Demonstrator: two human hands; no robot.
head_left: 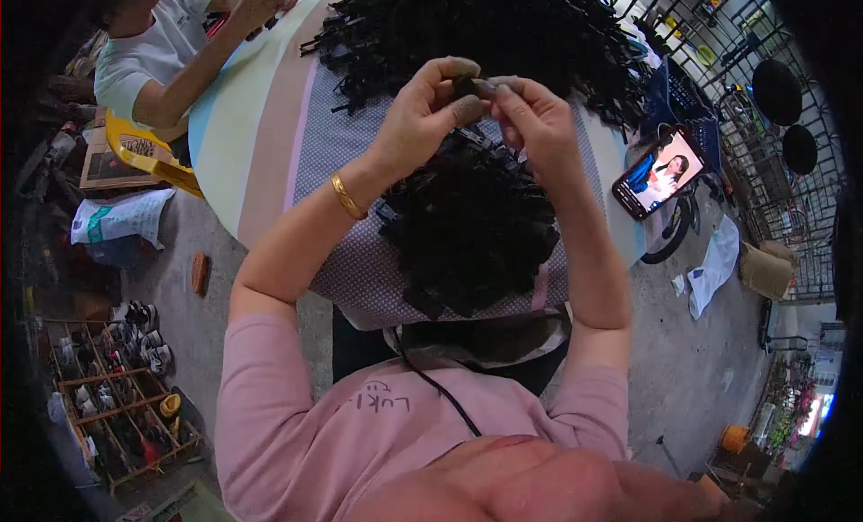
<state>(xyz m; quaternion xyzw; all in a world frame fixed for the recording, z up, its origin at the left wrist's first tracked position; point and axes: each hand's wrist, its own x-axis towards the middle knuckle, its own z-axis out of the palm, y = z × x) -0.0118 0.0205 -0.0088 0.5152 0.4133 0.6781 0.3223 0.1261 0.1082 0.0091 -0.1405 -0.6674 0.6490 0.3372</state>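
Hold the small black piece (pixel 466 85) above the near pile of black strips (pixel 472 230) on the cloth-covered worktop (pixel 270 118). The left hand (pixel 422 109) pinches it between thumb and fingertips. The right hand (pixel 539 122) meets its right edge, thumb and forefinger drawn together; whether they grip the piece or a separate pale bit cannot be told. Keep the left pinch firm and steady, and make fine adjustments with the right fingertips. Keep the contact point visible between the thumbs. Avoid excess squeezing: the piece could twist or slip.
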